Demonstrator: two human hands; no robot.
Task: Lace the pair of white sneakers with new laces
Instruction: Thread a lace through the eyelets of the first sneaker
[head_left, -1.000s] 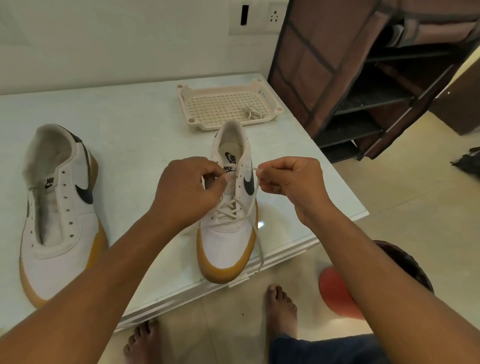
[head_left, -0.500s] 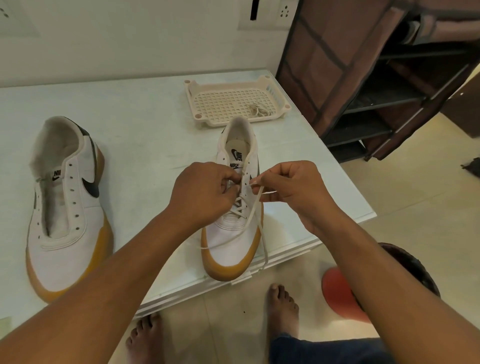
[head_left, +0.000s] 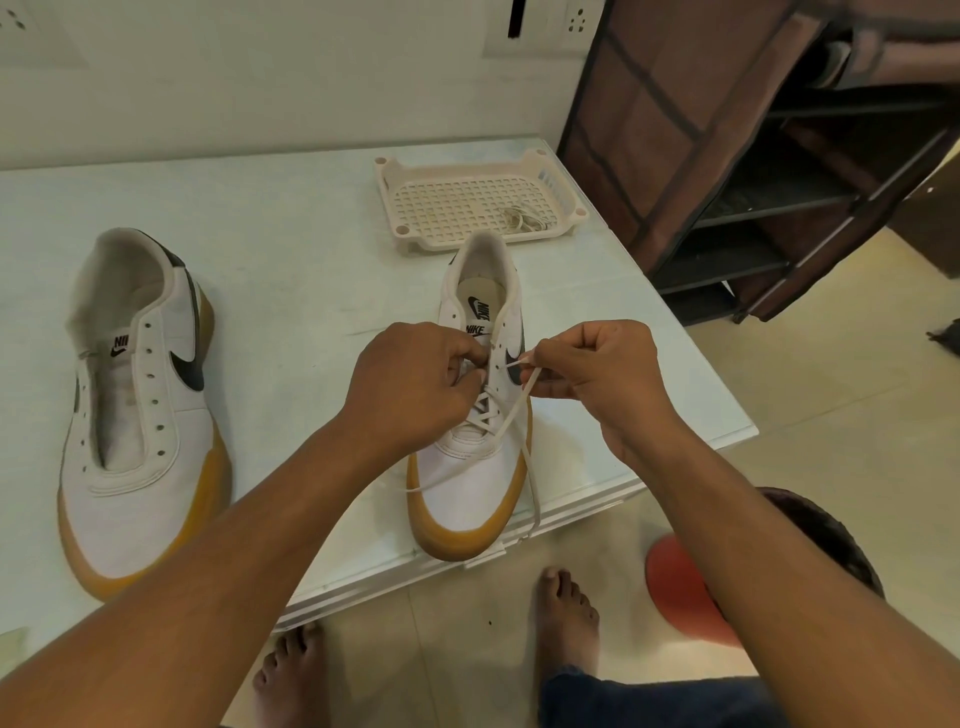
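Note:
Two white sneakers with gum soles lie on a white table (head_left: 291, 249). The left sneaker (head_left: 140, 415) has bare eyelets and no lace. The right sneaker (head_left: 475, 467) sits at the table's front edge, its lower eyelets crossed by a white lace (head_left: 511, 415). My left hand (head_left: 415, 384) is closed over the shoe's tongue and left eyelets, gripping the shoe and hiding the lace there. My right hand (head_left: 597, 374) pinches the lace end beside a right eyelet; the slack droops over the toe and the table edge.
A cream perforated plastic tray (head_left: 478, 202) stands behind the right sneaker, holding another coiled lace (head_left: 524, 218). A brown fabric shoe rack (head_left: 727, 156) stands right of the table. My bare feet and a red and black round thing (head_left: 691, 592) are on the tiled floor.
My right hand has come in from the side toward the shoe's right eyelets, and the taut lace has gone slack over the toe. The view has shifted slightly.

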